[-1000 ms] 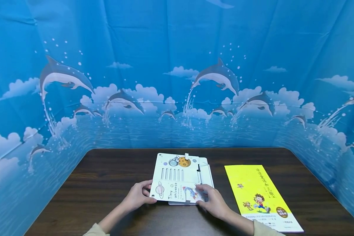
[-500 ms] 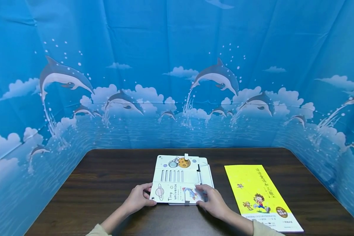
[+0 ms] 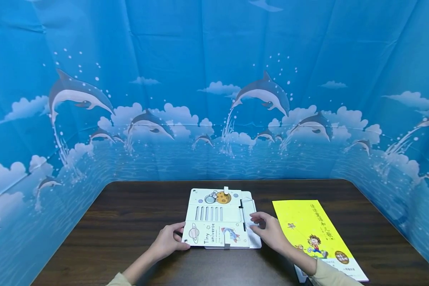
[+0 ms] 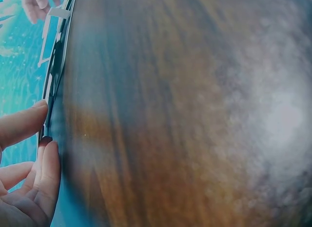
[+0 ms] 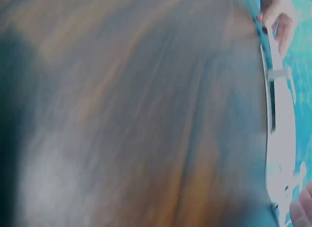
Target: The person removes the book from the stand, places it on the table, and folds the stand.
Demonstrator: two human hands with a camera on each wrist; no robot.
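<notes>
A white book stand [image 3: 214, 213] with space cartoons and the words "Tiny universe" lies on the dark wooden table. My left hand [image 3: 167, 240] pinches its near left corner, thumb above and fingers below. In the left wrist view the thumb [image 4: 22, 123] and fingers sit on either side of the thin edge. My right hand [image 3: 271, 233] is at the stand's right side, fingers loosely bent, with nothing visible gripped; whether the fingertips touch the panel I cannot tell. A small clip [image 3: 227, 240] stands upright at the near edge, another clip [image 3: 226, 190] at the far edge.
A yellow book [image 3: 304, 222] with a cartoon child on its cover lies to the right, partly under my right forearm. The wooden table [image 3: 128, 214] has rounded far corners. Behind it hangs a blue curtain [image 3: 186, 159] printed with dolphins.
My right hand has left the near clip on the stand and moved right, uncovering the rocket picture. The stand's left part has settled slightly lower. My left hand keeps its hold.
</notes>
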